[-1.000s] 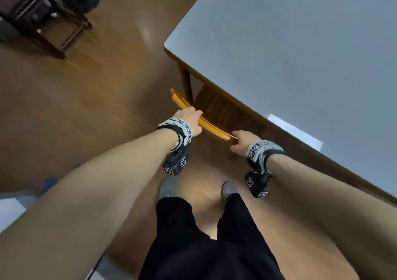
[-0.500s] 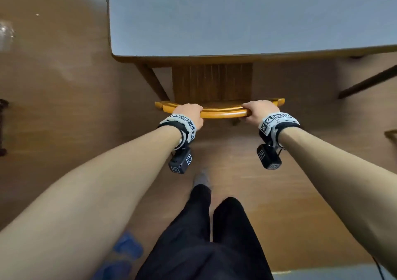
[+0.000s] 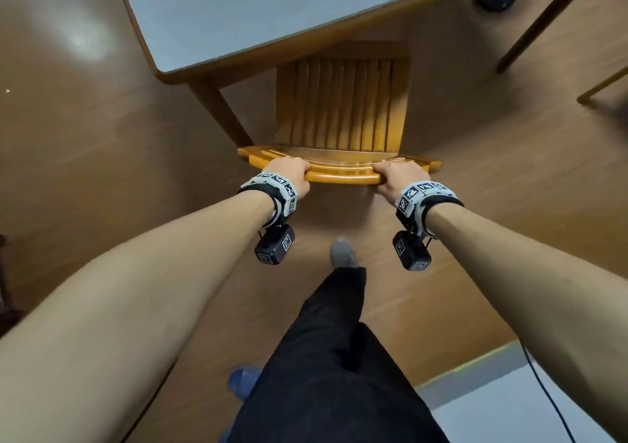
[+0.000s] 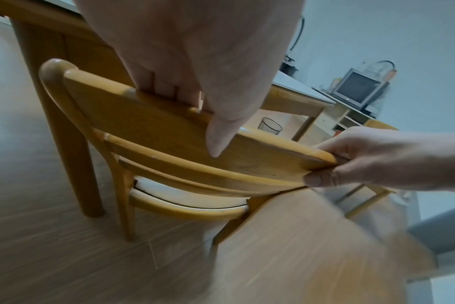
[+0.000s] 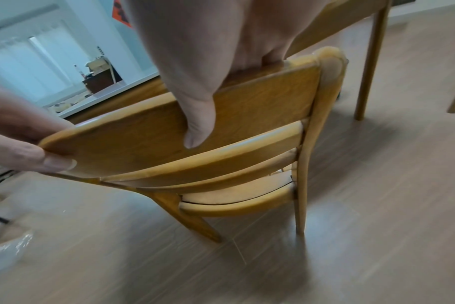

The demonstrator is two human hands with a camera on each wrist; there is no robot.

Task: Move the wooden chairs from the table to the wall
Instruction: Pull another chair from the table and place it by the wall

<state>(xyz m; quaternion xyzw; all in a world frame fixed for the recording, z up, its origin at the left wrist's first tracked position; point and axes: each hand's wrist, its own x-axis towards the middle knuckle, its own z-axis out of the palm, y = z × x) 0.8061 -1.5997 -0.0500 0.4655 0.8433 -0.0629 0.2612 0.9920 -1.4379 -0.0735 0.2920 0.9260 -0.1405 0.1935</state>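
A wooden chair (image 3: 341,106) with a slatted seat stands partly out from under the grey-topped table (image 3: 258,7). My left hand (image 3: 289,171) grips the left part of its curved top rail (image 3: 339,175); my right hand (image 3: 397,174) grips the right part. In the left wrist view my left hand (image 4: 195,98) has fingers over the chair's top rail (image 4: 148,123) and the thumb down its back. The right wrist view shows my right hand (image 5: 195,107) clamped the same way on the chair back (image 5: 247,115).
A table leg (image 3: 221,109) stands just left of the chair. Another chair's legs (image 3: 543,21) show at the upper right. My own legs and a grey shoe (image 3: 343,254) are behind the chair. A pale floor strip with a black cable (image 3: 550,398) lies at the lower right.
The chair has come further out from under the table, showing more of its seat. Both hands keep their hold on the top rail. The view has swung round.
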